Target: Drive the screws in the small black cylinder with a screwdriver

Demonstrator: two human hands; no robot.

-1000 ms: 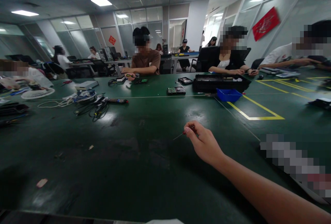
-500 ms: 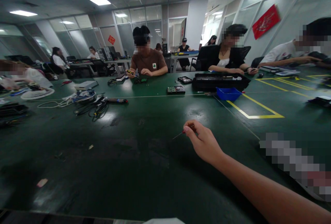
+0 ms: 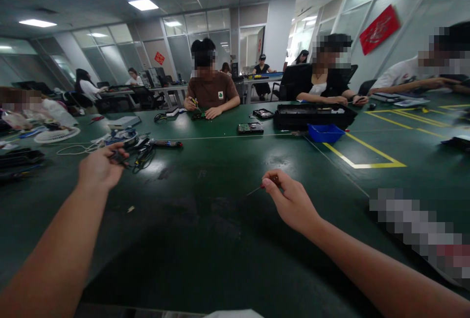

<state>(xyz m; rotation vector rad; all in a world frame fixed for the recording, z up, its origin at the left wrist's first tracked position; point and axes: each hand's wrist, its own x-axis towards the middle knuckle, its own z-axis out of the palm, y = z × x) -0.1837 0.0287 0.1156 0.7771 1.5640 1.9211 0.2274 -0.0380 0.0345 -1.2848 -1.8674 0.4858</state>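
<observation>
My right hand (image 3: 290, 198) is closed round the handle of a small screwdriver (image 3: 255, 190). Its thin shaft points left over the green table, and a bit of red shows at the fingertips. On the left, my left hand (image 3: 101, 164) is stretched out over the near end of a bundle of black cables (image 3: 144, 156). Its fingers are bent and apart, with dark cable showing between and behind them. A dark screwdriver-like tool (image 3: 168, 144) lies just right of the cables.
Beyond the hands are an opened hard drive (image 3: 250, 128), a long black casing (image 3: 312, 116) and a blue bin (image 3: 325, 133). A white round grille (image 3: 57, 135) lies far left. A paper scrap (image 3: 131, 209) is near. Co-workers sit across the table, one handling a green board.
My left hand has come into view from the lower left and reached the black cables. My right hand and its screwdriver stay almost where they were.
</observation>
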